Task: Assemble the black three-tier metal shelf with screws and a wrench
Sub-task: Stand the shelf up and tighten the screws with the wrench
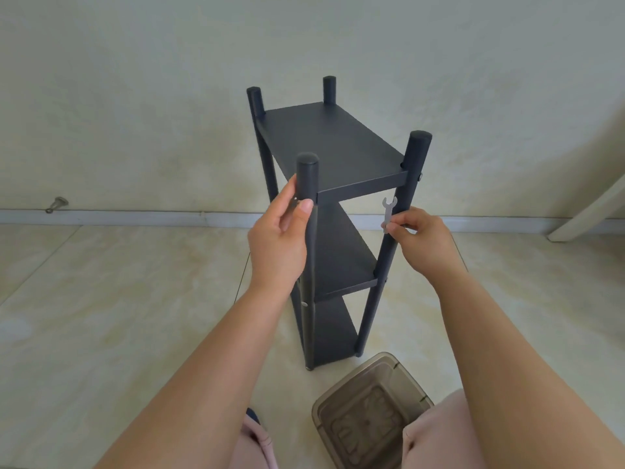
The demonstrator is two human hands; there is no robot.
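Observation:
The black three-tier metal shelf [333,143] stands upright on the floor in the middle of the head view, with all three boards fixed between four round posts. My left hand [279,242] holds the near left post just below the top board, thumb in front and fingers behind. My right hand [424,243] pinches the lower end of a small flat silver wrench [388,211], held upright beside the near right post, its open jaw pointing up. A silver screw head [304,303] shows lower on the near left post.
A translucent brown plastic bin [372,411] stands on the floor just in front of the shelf, between my knees. A small metal piece [56,204] lies by the wall at far left. A pale slanted leg [588,211] reaches the floor at right.

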